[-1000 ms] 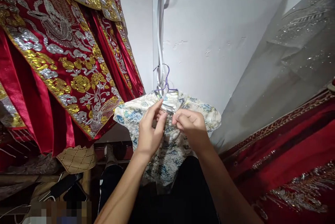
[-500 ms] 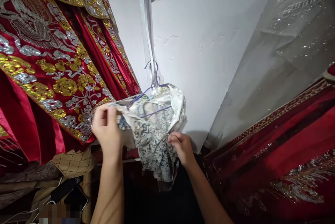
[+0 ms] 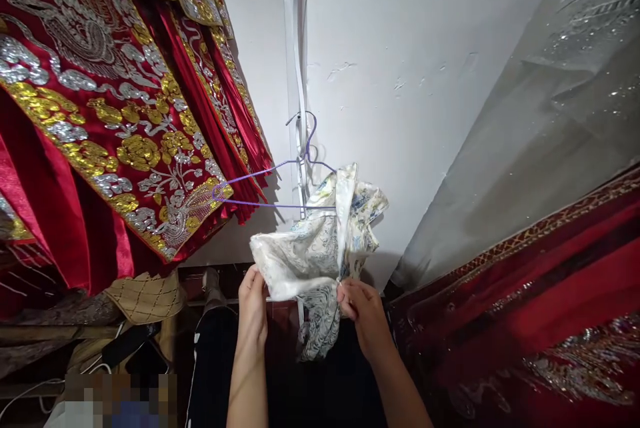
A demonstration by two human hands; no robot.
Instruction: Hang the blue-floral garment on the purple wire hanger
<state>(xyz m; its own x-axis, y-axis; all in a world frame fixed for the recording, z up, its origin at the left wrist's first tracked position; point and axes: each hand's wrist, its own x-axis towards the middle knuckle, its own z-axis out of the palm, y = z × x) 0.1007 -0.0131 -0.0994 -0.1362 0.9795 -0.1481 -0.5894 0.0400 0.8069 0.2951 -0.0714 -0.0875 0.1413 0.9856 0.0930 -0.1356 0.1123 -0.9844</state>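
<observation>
both hands are reaching up, forearms raised — the left hand [image 3: 253,306] is pinching the lower edge of the white floral garment [image 3: 320,248], the right hand [image 3: 364,308] is gripping its side seam. the garment is hanging half off a purple wire hanger [image 3: 260,196] against the white wall [image 3: 400,81], red embroidered robes [image 3: 110,115] crowding the left.

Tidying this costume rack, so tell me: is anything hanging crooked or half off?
Yes. The floral garment sits only on the right end of the purple hanger; its left arm is bare. Left hand and right hand grip the bunched cloth below.
</observation>
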